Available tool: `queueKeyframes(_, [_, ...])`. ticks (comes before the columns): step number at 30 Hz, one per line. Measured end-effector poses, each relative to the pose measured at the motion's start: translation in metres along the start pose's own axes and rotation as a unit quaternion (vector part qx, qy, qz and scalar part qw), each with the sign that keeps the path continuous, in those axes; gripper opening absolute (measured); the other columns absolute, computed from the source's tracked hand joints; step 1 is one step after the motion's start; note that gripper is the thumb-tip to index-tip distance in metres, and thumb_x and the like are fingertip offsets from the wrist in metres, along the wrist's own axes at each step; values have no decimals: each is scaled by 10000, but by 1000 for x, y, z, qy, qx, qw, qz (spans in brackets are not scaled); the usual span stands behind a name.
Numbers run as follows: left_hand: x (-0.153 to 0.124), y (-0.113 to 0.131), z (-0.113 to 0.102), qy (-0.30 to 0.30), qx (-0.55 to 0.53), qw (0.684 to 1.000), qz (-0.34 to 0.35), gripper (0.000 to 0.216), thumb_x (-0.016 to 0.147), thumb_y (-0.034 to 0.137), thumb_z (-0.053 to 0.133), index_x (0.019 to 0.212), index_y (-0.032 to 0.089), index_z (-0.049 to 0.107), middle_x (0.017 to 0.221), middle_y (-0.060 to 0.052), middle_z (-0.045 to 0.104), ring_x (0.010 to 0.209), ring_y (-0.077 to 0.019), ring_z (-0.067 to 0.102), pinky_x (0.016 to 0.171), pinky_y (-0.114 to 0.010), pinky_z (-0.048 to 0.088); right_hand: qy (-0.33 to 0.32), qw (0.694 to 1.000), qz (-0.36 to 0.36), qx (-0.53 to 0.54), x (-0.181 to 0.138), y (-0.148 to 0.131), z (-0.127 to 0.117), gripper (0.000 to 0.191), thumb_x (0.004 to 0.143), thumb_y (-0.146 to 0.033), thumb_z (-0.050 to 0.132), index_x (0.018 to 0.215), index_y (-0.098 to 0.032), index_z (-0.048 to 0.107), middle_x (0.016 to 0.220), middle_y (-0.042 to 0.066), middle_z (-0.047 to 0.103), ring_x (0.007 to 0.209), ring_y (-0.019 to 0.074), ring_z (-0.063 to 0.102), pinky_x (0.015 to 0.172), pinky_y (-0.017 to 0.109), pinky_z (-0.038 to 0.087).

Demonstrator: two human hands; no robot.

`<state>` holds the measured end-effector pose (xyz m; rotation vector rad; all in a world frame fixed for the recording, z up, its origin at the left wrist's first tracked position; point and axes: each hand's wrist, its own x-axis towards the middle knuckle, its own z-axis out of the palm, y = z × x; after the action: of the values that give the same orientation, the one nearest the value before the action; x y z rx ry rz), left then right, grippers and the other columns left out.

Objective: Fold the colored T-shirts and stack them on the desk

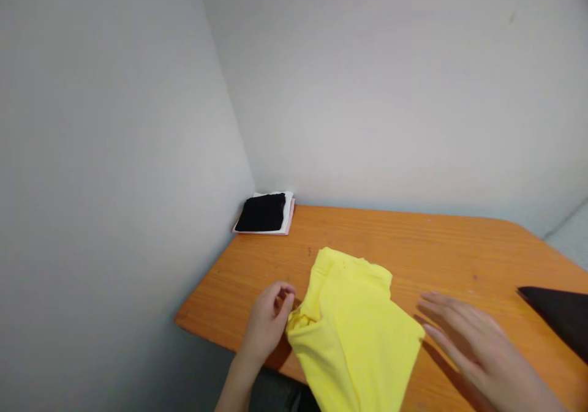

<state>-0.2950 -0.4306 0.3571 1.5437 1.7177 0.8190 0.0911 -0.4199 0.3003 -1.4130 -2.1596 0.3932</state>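
Observation:
A folded yellow garment point(356, 329) lies on the orange wooden table point(413, 247), hanging over its near edge. My left hand point(269, 320) pinches the garment's left edge, where the cloth bunches up. My right hand point(468, 344) hovers to the right of the garment with fingers stretched out flat, holding nothing and just off the cloth's right edge.
A small stack of folded clothes, black on top of white and pink point(265, 213), sits in the table's far left corner against the walls. A dark piece of cloth point(563, 320) lies at the right edge. Grey walls close in on the left and back.

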Motion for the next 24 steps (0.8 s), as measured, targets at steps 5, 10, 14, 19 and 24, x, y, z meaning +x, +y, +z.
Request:
queueKeyframes(5, [12,-17,22,-42,2,998,50,206,920,337,554,1076,233,639,1105,-60,649,1050,-210,571,938,-337,423,-76,994,75,-16,45,-35,27,421,976,-466,384,1211,-172,572,1209,128,609,1120,285,556,976,449,435])
queueKeyframes(10, [-6,2,33,-184,13,976,111,179,857,196,615,1013,249,686,1013,-44,666,1026,-216,559,912,-331,418,-142,970,193,-33,78,0,39,387,944,-448,390,906,-146,629,906,163,665,871,295,622,790,405,466])
queueKeyframes(14, [-12,13,34,-265,-2,957,114,134,883,259,594,957,235,704,975,-50,681,944,-205,589,856,-306,430,-155,974,155,53,100,13,60,239,831,-301,555,999,-141,611,1024,152,651,933,270,608,820,361,461])
queueKeyframes(19, [11,2,31,-38,-27,998,42,262,951,415,465,1003,209,619,997,-73,646,903,-200,590,795,-292,432,-108,985,-25,136,116,-27,53,140,836,-115,482,918,-197,561,953,58,601,946,207,546,841,326,431])
queueKeyframes(24, [36,-9,35,-20,-81,996,-29,410,915,552,461,834,187,628,862,-77,648,846,-219,589,789,-306,427,-32,981,-146,124,113,-77,17,155,923,-117,428,887,-210,547,1001,68,543,948,216,492,823,347,402])
